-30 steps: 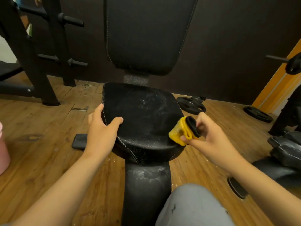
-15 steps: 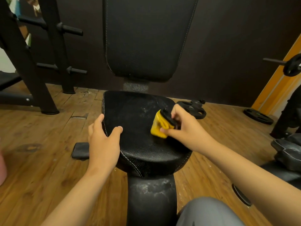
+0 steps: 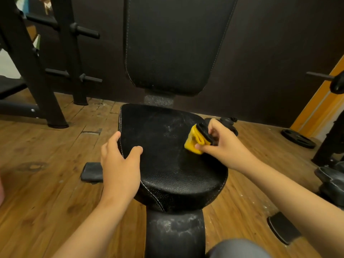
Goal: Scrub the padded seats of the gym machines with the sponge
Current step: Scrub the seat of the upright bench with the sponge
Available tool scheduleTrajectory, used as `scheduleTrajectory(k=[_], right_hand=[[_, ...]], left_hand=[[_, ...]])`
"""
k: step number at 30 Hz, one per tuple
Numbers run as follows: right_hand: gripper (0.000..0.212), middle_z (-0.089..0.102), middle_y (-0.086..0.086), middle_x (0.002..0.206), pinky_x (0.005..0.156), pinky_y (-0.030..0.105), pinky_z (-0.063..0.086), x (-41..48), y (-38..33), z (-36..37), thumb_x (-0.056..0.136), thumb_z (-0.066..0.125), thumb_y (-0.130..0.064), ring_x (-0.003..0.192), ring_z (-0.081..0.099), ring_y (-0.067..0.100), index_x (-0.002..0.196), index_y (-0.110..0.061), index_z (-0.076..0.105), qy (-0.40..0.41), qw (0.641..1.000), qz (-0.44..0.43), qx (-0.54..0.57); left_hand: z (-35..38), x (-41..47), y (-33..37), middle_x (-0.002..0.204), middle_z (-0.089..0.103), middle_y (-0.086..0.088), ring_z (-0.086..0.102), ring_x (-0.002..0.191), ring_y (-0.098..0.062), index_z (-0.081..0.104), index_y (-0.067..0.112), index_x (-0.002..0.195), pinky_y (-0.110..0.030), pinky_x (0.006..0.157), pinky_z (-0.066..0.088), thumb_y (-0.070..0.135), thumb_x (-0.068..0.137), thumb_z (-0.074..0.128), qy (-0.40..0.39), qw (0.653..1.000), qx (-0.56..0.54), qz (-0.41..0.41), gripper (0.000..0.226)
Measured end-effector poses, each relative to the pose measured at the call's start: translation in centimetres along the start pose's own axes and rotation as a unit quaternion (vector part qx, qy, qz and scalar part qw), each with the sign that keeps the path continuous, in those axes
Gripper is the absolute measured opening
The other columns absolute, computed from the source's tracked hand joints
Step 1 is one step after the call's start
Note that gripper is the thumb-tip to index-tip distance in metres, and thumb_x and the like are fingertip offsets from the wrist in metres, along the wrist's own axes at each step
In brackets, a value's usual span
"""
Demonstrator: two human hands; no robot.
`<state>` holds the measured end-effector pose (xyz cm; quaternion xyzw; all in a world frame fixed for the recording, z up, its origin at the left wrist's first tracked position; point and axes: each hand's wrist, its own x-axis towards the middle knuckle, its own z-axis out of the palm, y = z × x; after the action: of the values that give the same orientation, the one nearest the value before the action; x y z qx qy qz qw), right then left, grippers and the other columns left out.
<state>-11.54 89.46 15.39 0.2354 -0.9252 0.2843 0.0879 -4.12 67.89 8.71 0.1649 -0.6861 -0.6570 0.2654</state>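
On the plank floor (image 3: 46, 155), the sponge (image 3: 192, 142) touches the dusty padded seat (image 3: 163, 174).

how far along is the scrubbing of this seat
Nothing looks finished: the seat pad shows whitish smears near its back. In hand: the right hand holds the yellow sponge against the pad's right side while the left hand grips its left edge. Left: those smears and the rest of the pad.
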Motion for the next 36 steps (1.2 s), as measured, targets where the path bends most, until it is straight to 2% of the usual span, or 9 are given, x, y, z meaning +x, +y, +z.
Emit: scheduleTrajectory(k=[3,5,8,12,18,24,27,31,36], right_hand=[[0.037,0.045,-0.01,0.072,0.051,0.014,0.033,3.5,1.1,0.6,0.084,0.072,-0.025,0.059,0.042,0.003,0.083,-0.023,0.035,0.065,0.996,0.058,-0.033],[0.038,0.046,-0.011,0.073,0.05,0.013,0.033,4.3,0.7,1.5,0.084,0.073,-0.024,0.06,0.043,0.003,0.086,-0.021,0.035,0.079,0.995,0.047,-0.032],[0.041,0.051,-0.01,0.072,0.058,0.024,0.041,1.9,-1.5,2.3,0.079,0.077,-0.022,0.061,0.045,0.004,0.082,-0.025,0.036,0.019,0.998,-0.032,0.044],[0.043,0.05,-0.017,0.069,0.057,0.021,0.039,-1.3,-2.4,1.9,0.077,0.078,-0.024,0.061,0.044,0.0,0.078,-0.029,0.035,-0.057,0.989,-0.104,0.084],[0.046,0.047,-0.009,0.071,0.056,0.026,0.036,2.6,0.1,1.2,0.081,0.075,-0.024,0.058,0.042,0.005,0.076,-0.032,0.03,0.061,0.998,0.007,-0.016],[0.04,0.055,-0.01,0.077,0.067,0.032,0.046,-2.8,-4.1,2.9,0.077,0.077,-0.023,0.071,0.053,0.015,0.079,-0.028,0.038,-0.087,0.973,-0.135,0.167],[0.042,0.044,-0.013,0.072,0.059,0.019,0.037,-1.7,-3.0,2.0,0.077,0.078,-0.022,0.065,0.041,0.003,0.078,-0.023,0.036,-0.056,0.987,-0.116,0.096],[0.044,0.042,-0.011,0.07,0.056,0.018,0.033,1.4,-1.2,1.5,0.079,0.076,-0.024,0.058,0.038,0.0,0.077,-0.026,0.033,0.019,0.998,-0.044,0.035],[0.044,0.053,-0.019,0.073,0.06,0.022,0.041,-0.2,-3.8,2.6,0.078,0.078,-0.021,0.065,0.046,-0.002,0.077,-0.032,0.035,-0.078,0.987,-0.106,0.096]], left_hand=[[0.1,0.0,0.0,0.147,0.032,0.008,0.028,0.139,-0.013,0.037,0.028,0.145,-0.031,0.107,0.029,0.022,0.094,0.057,0.007,1.0,-0.014,-0.007,0.055],[0.0,0.0,0.0,0.147,0.032,0.008,0.029,0.139,-0.014,0.037,0.028,0.145,-0.033,0.108,0.03,0.021,0.094,0.057,0.007,1.0,-0.014,-0.008,0.055],[-0.1,0.0,0.0,0.147,0.032,0.007,0.029,0.14,-0.015,0.037,0.028,0.145,-0.035,0.11,0.029,0.021,0.094,0.057,0.003,1.0,-0.008,-0.007,0.055],[-0.2,0.0,0.2,0.149,0.031,0.006,0.027,0.14,-0.014,0.037,0.028,0.145,-0.033,0.109,0.027,0.021,0.095,0.056,0.003,1.0,0.002,-0.004,0.055],[-0.3,-0.1,0.1,0.148,0.032,0.007,0.028,0.139,-0.013,0.037,0.028,0.145,-0.031,0.107,0.029,0.02,0.095,0.055,-0.002,1.0,-0.004,-0.005,0.053],[-0.1,-0.3,0.5,0.147,0.032,0.008,0.029,0.137,-0.009,0.037,0.029,0.145,-0.026,0.102,0.028,0.018,0.098,0.05,0.001,1.0,-0.024,-0.01,0.05],[-0.1,-0.5,0.6,0.149,0.031,0.007,0.029,0.138,-0.009,0.037,0.029,0.145,-0.031,0.108,0.031,0.017,0.099,0.049,0.002,0.999,-0.032,-0.014,0.05],[-0.4,-0.6,0.7,0.15,0.031,0.007,0.028,0.14,-0.012,0.036,0.03,0.146,-0.035,0.112,0.03,0.018,0.098,0.05,-0.005,0.999,-0.032,-0.016,0.051],[-0.2,-0.1,0.5,0.141,0.037,0.009,0.033,0.136,-0.013,0.042,0.032,0.138,-0.04,0.112,0.032,0.019,0.094,0.056,-0.003,0.998,-0.059,-0.033,0.048]])
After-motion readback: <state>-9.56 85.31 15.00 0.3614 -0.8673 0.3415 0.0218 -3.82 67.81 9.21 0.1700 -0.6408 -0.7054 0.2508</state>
